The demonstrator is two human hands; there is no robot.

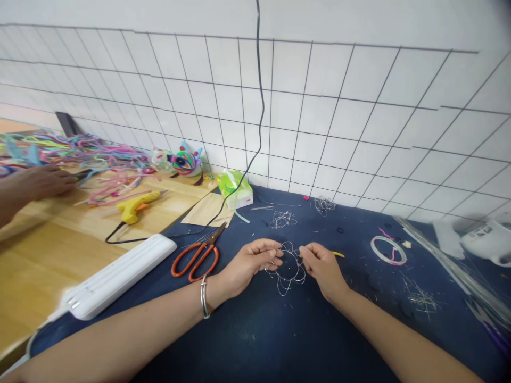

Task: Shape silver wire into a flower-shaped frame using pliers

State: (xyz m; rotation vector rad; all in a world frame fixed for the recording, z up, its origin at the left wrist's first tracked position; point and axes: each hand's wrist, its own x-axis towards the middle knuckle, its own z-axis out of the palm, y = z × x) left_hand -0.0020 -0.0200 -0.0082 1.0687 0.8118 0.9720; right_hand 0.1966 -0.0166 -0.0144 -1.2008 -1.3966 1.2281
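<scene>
Between my hands, above the dark blue table cover, is a wire flower frame (284, 277), a thin silvery ring with loops bent outward around it. My left hand (251, 265) pinches its left side with thumb and fingers. At its upper right, my right hand (322, 268) has thumb and forefinger pressed together on the wire. Scissors with orange-red handles (198, 257) lie slightly open to the left of my left hand. Behind the frame rests a small tangle of similar bent wire (283, 219). A yellow piece (337, 255) shows just past my right hand.
A white power strip (120, 274) and yellow glue gun (138, 206) lie left. Another person's hand (43, 183) is at the far left near colourful fuzzy stems (96, 151). At right are a white ring (388, 250), wire clippings (423, 299), long wires (447, 258) and a white mug (487, 242).
</scene>
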